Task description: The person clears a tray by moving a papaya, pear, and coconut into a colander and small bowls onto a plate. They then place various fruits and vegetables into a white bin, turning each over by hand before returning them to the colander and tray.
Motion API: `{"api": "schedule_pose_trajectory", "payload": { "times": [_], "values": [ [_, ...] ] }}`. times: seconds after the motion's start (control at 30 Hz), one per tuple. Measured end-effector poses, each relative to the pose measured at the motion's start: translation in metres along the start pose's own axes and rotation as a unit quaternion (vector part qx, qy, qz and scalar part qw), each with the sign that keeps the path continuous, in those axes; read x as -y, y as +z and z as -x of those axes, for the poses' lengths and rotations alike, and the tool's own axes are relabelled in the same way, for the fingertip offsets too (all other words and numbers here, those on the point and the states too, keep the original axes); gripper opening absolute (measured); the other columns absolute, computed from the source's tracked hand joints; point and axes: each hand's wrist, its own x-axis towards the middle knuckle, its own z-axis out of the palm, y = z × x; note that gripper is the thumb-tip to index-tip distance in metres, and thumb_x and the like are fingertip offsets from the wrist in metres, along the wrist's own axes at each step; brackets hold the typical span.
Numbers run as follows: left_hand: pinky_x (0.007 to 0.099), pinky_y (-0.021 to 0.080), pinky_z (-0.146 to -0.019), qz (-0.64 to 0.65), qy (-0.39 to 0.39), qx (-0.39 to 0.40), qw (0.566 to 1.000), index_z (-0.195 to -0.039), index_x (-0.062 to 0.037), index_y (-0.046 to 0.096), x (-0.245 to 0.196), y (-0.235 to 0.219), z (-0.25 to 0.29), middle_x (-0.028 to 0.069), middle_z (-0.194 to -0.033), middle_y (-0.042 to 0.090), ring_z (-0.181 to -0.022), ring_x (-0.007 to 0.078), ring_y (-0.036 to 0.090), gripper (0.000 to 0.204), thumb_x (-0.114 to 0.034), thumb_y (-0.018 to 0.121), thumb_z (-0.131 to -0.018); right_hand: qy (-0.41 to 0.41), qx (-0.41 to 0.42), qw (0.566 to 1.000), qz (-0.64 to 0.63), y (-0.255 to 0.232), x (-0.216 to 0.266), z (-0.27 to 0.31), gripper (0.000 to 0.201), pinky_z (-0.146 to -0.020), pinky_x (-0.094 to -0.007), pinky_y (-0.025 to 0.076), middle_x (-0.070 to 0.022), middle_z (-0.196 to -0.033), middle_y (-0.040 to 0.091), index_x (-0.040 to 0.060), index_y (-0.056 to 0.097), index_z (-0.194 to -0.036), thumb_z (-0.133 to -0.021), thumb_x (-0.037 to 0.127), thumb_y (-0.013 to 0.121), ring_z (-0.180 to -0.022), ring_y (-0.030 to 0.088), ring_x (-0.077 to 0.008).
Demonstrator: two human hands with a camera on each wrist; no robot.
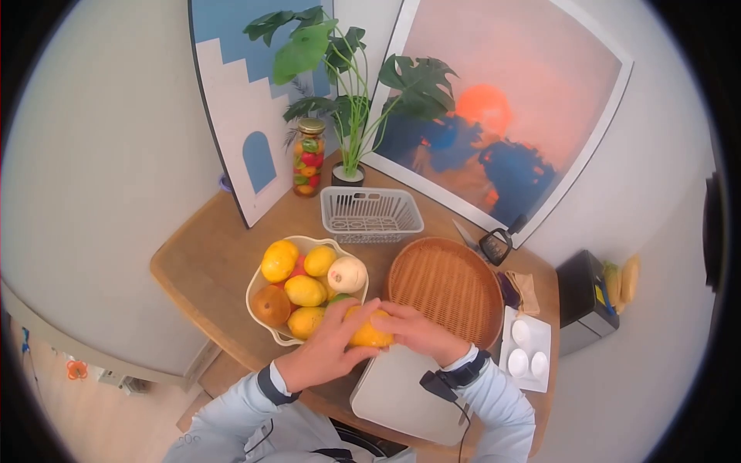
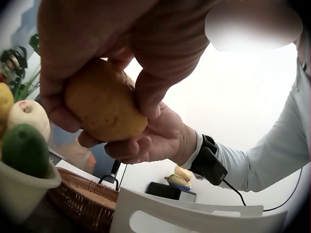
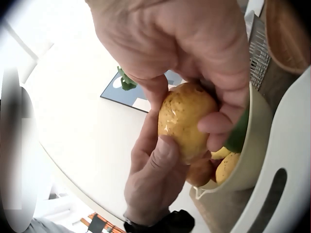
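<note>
Both hands hold one rounded yellow fruit [image 3: 187, 119] with brown specks, above the table's front part. My left hand [image 1: 328, 347] grips it from the left, thumb and fingers bent around it. From the other side my right hand [image 1: 421, 332] holds it between thumb and fingers. Just left of the hands stands a cream bowl [image 2: 22, 194] heaped with produce. Among it are yellow lemon-like fruits [image 1: 306, 291], a brown round fruit [image 1: 271, 305], a pale round one [image 1: 346, 275] and a smooth dark green one [image 2: 25, 150]. Beneath the hands lies a white board [image 1: 413, 393] with a handle slot.
A round woven tray [image 1: 444, 289] lies right of the bowl, a grey plastic basket [image 1: 372, 224] behind. White egg-shaped pieces [image 1: 519, 364] sit on a white plate [image 1: 544, 336] at the right edge. A fruit-filled jar [image 1: 309, 162] and potted plant [image 1: 349, 174] stand at the back.
</note>
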Motion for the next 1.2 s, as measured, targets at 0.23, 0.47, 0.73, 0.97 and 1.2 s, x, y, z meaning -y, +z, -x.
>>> {"api": "schedule_pose_trajectory", "payload": {
  "times": [0.23,0.47,0.73,0.97,1.2],
  "values": [
    [0.0466,0.041,-0.102,-0.05,-0.072,-0.046,0.995,-0.147,-0.0063,0.038,0.018,-0.001,0.01,0.027,-0.131,0.041,-0.117,0.0464,0.046,0.07,-0.01,0.072,-0.086,-0.051,-0.086,0.986,0.13,0.003,-0.018,-0.029,0.044,-0.063,-0.024,0.052,-0.005,-0.096,0.066,0.0,0.051,-0.132,-0.097,0.021,0.065,-0.072,0.062,-0.0103],
    [0.0481,0.036,-0.107,-0.135,-0.108,-0.043,0.984,-0.151,-0.0023,0.029,0.013,-0.016,0.013,0.0279,-0.136,0.038,-0.124,0.0468,0.041,0.078,-0.004,0.069,-0.085,-0.131,-0.09,0.933,0.323,0.018,-0.005,-0.053,0.057,-0.076,-0.0346,0.054,-0.0154,-0.1,0.067,0.0014,0.051,-0.136,-0.084,0.009,0.073,-0.082,0.066,-0.0217],
    [0.0524,0.021,-0.119,-0.322,-0.068,0.015,0.944,-0.146,0.005,0.037,0.033,-0.008,0.021,0.0295,-0.152,0.032,-0.145,0.0449,0.027,0.062,-0.001,0.057,-0.088,-0.232,-0.106,0.831,0.494,0.023,-0.024,-0.081,0.034,-0.085,-0.0456,0.052,-0.0253,-0.108,0.062,-0.0027,0.06,-0.113,-0.086,0.017,0.069,-0.097,0.062,-0.0426],
    [0.0516,0.024,-0.119,-0.251,-0.04,0.007,0.967,-0.145,0.0018,0.041,0.016,-0.019,0.016,0.0262,-0.153,0.033,-0.145,0.0432,0.028,0.068,-0.007,0.069,-0.083,-0.207,-0.131,0.831,0.499,0.018,-0.012,-0.045,0.031,-0.08,-0.0474,0.052,-0.023,-0.105,0.061,-0.0021,0.062,-0.106,-0.086,0.02,0.07,-0.091,0.063,-0.0434],
    [0.0503,0.034,-0.11,-0.208,0.006,-0.054,0.977,-0.13,0.0046,0.053,0.009,-0.016,0.022,0.0232,-0.143,0.045,-0.135,0.0434,0.04,0.055,-0.007,0.074,-0.08,-0.174,-0.23,0.807,0.515,-0.02,0.003,0.047,0.03,-0.076,-0.0404,0.053,-0.019,-0.093,0.067,-0.0009,0.067,-0.107,-0.085,0.017,0.074,-0.086,0.065,-0.0366]
  ]
}}
